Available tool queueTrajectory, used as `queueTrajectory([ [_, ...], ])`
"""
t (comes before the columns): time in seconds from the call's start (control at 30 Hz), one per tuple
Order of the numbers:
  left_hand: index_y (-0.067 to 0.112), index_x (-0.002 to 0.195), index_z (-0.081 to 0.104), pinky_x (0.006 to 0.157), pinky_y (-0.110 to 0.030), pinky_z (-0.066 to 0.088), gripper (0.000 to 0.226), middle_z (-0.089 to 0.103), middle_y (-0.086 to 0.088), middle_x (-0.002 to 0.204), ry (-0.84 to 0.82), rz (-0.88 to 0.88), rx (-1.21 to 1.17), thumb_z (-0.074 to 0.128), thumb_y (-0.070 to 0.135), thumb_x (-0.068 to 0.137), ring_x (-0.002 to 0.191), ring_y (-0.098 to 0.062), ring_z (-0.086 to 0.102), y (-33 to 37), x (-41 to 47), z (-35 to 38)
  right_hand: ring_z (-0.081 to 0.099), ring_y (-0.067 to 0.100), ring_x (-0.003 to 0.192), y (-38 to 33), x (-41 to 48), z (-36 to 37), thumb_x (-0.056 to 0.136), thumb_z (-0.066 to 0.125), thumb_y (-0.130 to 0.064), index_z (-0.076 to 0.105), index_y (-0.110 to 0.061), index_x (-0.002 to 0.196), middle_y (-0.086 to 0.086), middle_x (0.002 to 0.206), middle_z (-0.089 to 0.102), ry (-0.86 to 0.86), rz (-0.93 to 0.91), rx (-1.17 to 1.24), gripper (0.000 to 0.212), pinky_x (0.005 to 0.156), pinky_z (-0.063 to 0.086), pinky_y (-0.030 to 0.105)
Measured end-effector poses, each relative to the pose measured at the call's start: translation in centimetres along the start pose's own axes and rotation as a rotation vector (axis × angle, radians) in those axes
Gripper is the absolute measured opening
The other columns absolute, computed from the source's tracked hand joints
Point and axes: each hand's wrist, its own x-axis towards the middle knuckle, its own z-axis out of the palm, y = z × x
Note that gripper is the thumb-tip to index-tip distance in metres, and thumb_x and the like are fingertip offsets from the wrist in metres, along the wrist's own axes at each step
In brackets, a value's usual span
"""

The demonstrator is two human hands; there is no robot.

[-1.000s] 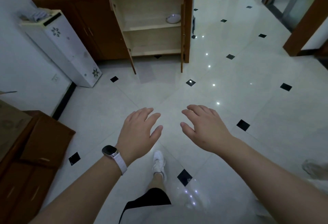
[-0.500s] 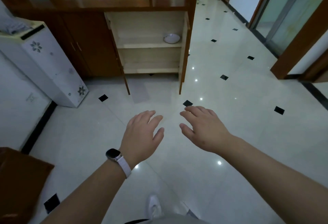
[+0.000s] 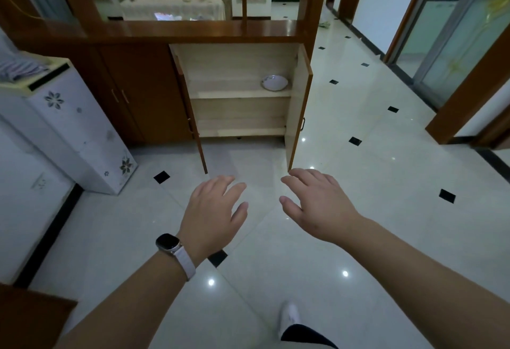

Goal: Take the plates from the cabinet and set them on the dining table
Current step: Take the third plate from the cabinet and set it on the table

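**both hands empty, plate sitting on the cabinet shelf**

you are holding your left hand (image 3: 212, 210) and right hand (image 3: 317, 205) out in front of you, palms down over the tiled floor (image 3: 372, 196), fingers loosely spread and gripping nothing. the two hands are hovering side by side, apart from each other. a watch (image 3: 168, 243) is sitting on your left wrist. ahead, the cabinet (image 3: 234, 67) is standing with both doors swung open, and one plate (image 3: 274, 82) is lying at the right end of its upper shelf (image 3: 237, 94), well apart from your hands. a white appliance (image 3: 69, 127) is standing to the left of the cabinet. your shoe (image 3: 288, 318) is showing below your right forearm.
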Motion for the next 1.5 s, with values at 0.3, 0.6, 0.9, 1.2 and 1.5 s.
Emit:
queueTrajectory([
  [0.3,0.017,0.124,0.062,0.101,-0.044,0.040,0.043,0.062,-0.008,0.128,-0.055,-0.037,0.048,0.048,0.042,0.092,0.120,-0.027,0.055,-4.7,7.7,2.3,0.044,0.024,0.127,3.7,9.9,2.5,0.096,0.042,-0.047,0.054,-0.020,0.132,0.001,0.138,0.054,-0.025,0.003,0.033,0.047,0.102,0.033,0.040],
  [0.6,0.018,0.130,0.058,0.106,-0.046,0.036,0.041,0.058,-0.008,0.134,-0.119,-0.064,0.127,0.052,0.040,0.095,0.125,-0.027,0.051,-9.3,22.3,4.9,0.043,0.020,0.128,9.9,24.4,3.8,0.095,0.032,-0.053,0.049,-0.024,0.135,-0.002,0.140,0.050,-0.045,-0.036,0.069,0.052,0.105,0.032,0.039],
  [0.9,0.018,0.125,0.059,0.101,-0.042,0.040,0.042,0.059,-0.008,0.130,-0.079,-0.025,0.158,0.044,0.042,0.094,0.119,-0.027,0.053,-9.9,33.1,6.2,0.051,0.022,0.121,16.0,33.1,2.0,0.093,0.033,-0.052,0.057,-0.019,0.127,0.001,0.131,0.058,0.011,-0.034,0.083,0.053,0.099,0.038,0.040],
  [1.2,0.013,0.121,0.065,0.098,-0.045,0.043,0.049,0.063,-0.013,0.127,-0.109,0.012,0.144,0.040,0.042,0.091,0.115,-0.032,0.058,-10.6,39.9,7.8,0.048,0.023,0.125,19.3,37.5,2.7,0.094,0.037,-0.051,0.055,-0.019,0.131,0.002,0.137,0.055,-0.003,0.016,0.085,0.052,0.100,0.036,0.039],
  [1.5,0.010,0.119,0.065,0.096,-0.044,0.045,0.045,0.062,-0.014,0.123,-0.147,0.132,0.064,0.044,0.038,0.091,0.110,-0.034,0.057,-14.2,49.4,12.2,0.048,0.023,0.121,22.8,44.1,3.8,0.093,0.032,-0.052,0.057,-0.020,0.128,-0.001,0.135,0.055,-0.033,0.140,0.070,0.053,0.099,0.035,0.039],
])
